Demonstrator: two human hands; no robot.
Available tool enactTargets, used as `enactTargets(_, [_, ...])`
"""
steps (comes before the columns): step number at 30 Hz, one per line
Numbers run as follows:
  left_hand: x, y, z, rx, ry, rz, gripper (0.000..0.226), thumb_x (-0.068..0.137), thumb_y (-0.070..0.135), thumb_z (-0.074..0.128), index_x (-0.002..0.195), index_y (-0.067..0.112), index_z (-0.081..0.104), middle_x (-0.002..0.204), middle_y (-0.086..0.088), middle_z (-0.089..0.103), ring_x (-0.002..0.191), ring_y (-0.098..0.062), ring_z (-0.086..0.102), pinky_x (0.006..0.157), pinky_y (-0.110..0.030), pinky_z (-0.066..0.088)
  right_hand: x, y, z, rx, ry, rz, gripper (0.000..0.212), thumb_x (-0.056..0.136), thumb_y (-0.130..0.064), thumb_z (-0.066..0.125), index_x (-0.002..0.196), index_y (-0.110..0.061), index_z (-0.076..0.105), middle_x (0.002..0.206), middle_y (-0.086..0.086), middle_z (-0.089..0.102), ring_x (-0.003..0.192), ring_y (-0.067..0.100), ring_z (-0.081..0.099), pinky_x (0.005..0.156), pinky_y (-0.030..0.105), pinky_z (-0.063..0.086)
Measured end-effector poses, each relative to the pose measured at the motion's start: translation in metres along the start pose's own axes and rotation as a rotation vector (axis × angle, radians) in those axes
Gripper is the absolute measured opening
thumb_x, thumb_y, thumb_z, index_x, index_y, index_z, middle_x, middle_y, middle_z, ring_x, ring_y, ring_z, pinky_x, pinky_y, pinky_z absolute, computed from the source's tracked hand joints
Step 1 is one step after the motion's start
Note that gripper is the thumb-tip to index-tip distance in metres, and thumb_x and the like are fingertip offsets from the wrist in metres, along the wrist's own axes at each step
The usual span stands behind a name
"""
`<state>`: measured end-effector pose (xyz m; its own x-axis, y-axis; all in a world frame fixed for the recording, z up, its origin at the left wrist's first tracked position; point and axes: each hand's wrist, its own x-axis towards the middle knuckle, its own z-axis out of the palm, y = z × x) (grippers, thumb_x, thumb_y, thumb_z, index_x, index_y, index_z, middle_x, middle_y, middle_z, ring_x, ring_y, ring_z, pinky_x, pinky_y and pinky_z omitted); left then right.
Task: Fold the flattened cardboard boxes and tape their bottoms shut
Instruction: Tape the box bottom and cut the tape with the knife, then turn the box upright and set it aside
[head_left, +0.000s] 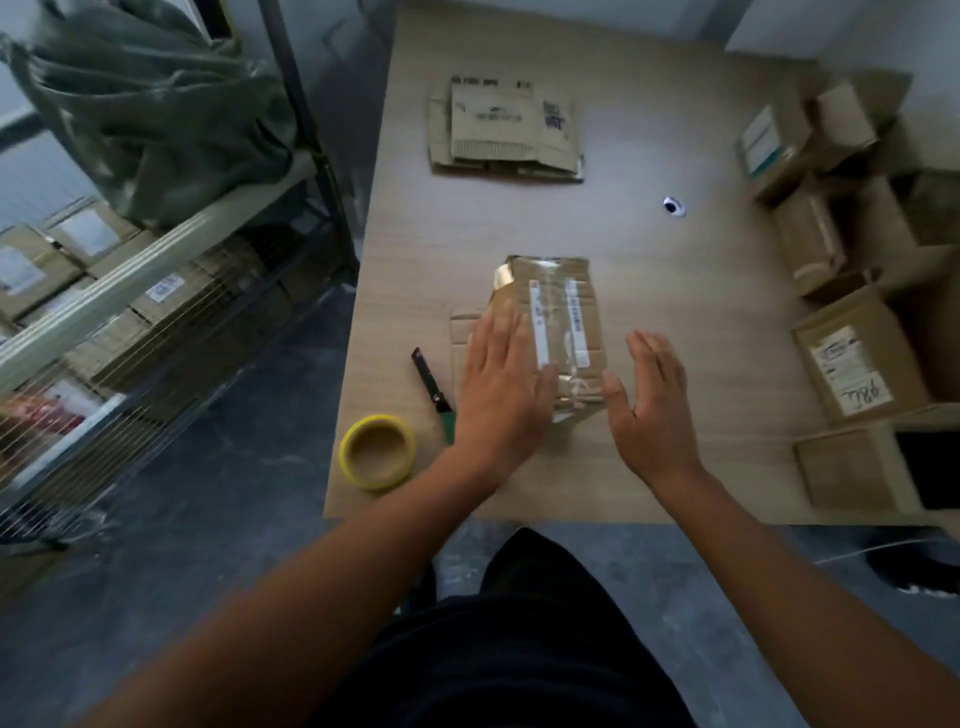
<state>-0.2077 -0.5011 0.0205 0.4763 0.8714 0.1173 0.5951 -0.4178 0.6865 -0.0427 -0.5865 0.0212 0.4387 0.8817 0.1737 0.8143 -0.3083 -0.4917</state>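
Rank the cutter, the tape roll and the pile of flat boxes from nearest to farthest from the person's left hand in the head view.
1. The cutter, just left of the left hand.
2. The tape roll, farther left, near the front edge of the table.
3. The pile of flat boxes, at the far end.

folded brown cardboard box (550, 322): brown, white label strips, glossy clear tape
round tape roll (377, 451): yellow
slim utility knife (432, 392): black, green end
wooden bench (649, 249): pale beige woodgrain
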Motion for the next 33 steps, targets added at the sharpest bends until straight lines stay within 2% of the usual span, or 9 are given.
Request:
enactTargets(5, [0.021, 0.022, 0.045, -0.179, -0.083, -0.253, 0.070, 0.109, 0.035, 0.037, 0.162, 0.013, -0.004, 0.170, -0.002, -0.013, 0.155, -0.012, -0.015, 0.127, -0.032, -0.006, 0.035, 0.031, 0.015, 0.127, -0.212, 0.053, 0.074, 0.100, -0.049, 0.038, 0.159, -0.006, 0.023, 0.166, 0.014, 0.019, 0.155, 0.020, 0.013, 0.122, 0.027, 0.010])
enactTargets(9, [0.025, 0.012, 0.060, -0.330, -0.052, -0.388, 0.075, 0.106, 0.027, 0.049, 0.163, 0.017, 0.001, 0.171, 0.001, 0.001, 0.155, -0.007, 0.000, 0.122, -0.023, 0.007, 0.046, 0.043, 0.045, 0.341, -0.332, 0.062, 0.083, 0.098, -0.047, 0.047, 0.162, -0.010, 0.009, 0.170, 0.008, 0.007, 0.157, 0.014, 0.003, 0.125, 0.031, 0.009])
enactTargets(14, [0.033, 0.001, 0.058, -0.510, -0.097, -0.467, 0.075, 0.106, 0.024, 0.052, 0.163, 0.015, 0.004, 0.168, 0.003, 0.014, 0.148, 0.003, 0.015, 0.116, -0.007, 0.017, 0.047, 0.055, 0.057, 0.745, -0.380, 0.171, 0.087, 0.096, -0.034, 0.059, 0.163, -0.020, 0.005, 0.170, -0.004, 0.006, 0.156, 0.007, 0.008, 0.127, 0.041, 0.020])
enactTargets(18, [0.046, 0.003, 0.051, -0.389, -0.065, -0.459, 0.071, 0.107, 0.039, 0.043, 0.163, 0.016, 0.006, 0.170, 0.000, 0.009, 0.155, -0.009, 0.007, 0.128, -0.039, 0.011, 0.051, 0.057, 0.054, 0.739, -0.428, 0.173, 0.088, 0.096, -0.040, 0.058, 0.161, -0.030, -0.001, 0.170, -0.011, 0.000, 0.155, 0.003, 0.004, 0.127, 0.045, 0.018])
enactTargets(21, [0.084, 0.011, 0.039, -0.275, -0.011, -0.396, 0.069, 0.108, 0.038, 0.042, 0.163, 0.018, 0.007, 0.171, 0.001, 0.003, 0.155, -0.008, 0.001, 0.126, -0.032, 0.007, 0.052, 0.054, 0.052, 0.700, -0.435, 0.150, 0.090, 0.095, -0.049, 0.055, 0.162, -0.026, 0.000, 0.170, -0.010, -0.001, 0.155, 0.002, 0.002, 0.128, 0.042, 0.016])
enactTargets(25, [0.131, 0.006, 0.043, -0.295, -0.130, -0.396, 0.071, 0.109, 0.034, 0.039, 0.163, 0.016, -0.003, 0.171, 0.001, -0.006, 0.155, -0.010, -0.003, 0.126, -0.031, 0.004, 0.059, 0.053, 0.047, 0.737, -0.466, 0.196, 0.090, 0.093, -0.049, 0.054, 0.162, -0.024, 0.004, 0.168, -0.010, 0.006, 0.154, 0.003, 0.007, 0.127, 0.041, 0.016])
enactTargets(29, [0.134, -0.014, 0.056, -0.478, -0.190, -0.525, 0.072, 0.108, 0.040, 0.041, 0.163, 0.022, -0.002, 0.169, -0.003, 0.018, 0.153, -0.017, 0.020, 0.123, -0.033, 0.019, 0.109, 0.038, 0.040, 0.838, -0.378, 0.405, 0.085, 0.095, -0.048, 0.051, 0.163, -0.025, 0.006, 0.168, -0.013, 0.012, 0.153, 0.002, 0.015, 0.127, 0.040, 0.019])
enactTargets(31, [0.133, -0.023, 0.062, -0.571, -0.183, -0.553, 0.073, 0.105, 0.049, 0.042, 0.163, 0.028, 0.004, 0.166, -0.002, 0.028, 0.151, -0.018, 0.029, 0.123, -0.044, 0.027, 0.141, 0.030, 0.046, 0.760, -0.396, 0.431, 0.077, 0.101, -0.048, 0.047, 0.163, -0.028, 0.007, 0.169, -0.012, 0.012, 0.153, 0.003, 0.016, 0.127, 0.039, 0.018])
enactTargets(33, [0.135, -0.024, 0.065, -0.685, -0.170, -0.578, 0.073, 0.102, 0.052, 0.043, 0.162, 0.032, 0.007, 0.161, 0.000, 0.037, 0.146, -0.014, 0.038, 0.119, -0.040, 0.035, 0.160, 0.029, 0.055, 0.651, -0.413, 0.455, 0.068, 0.107, -0.040, 0.044, 0.163, -0.028, 0.007, 0.168, -0.009, 0.019, 0.151, 0.005, 0.023, 0.125, 0.036, 0.021])
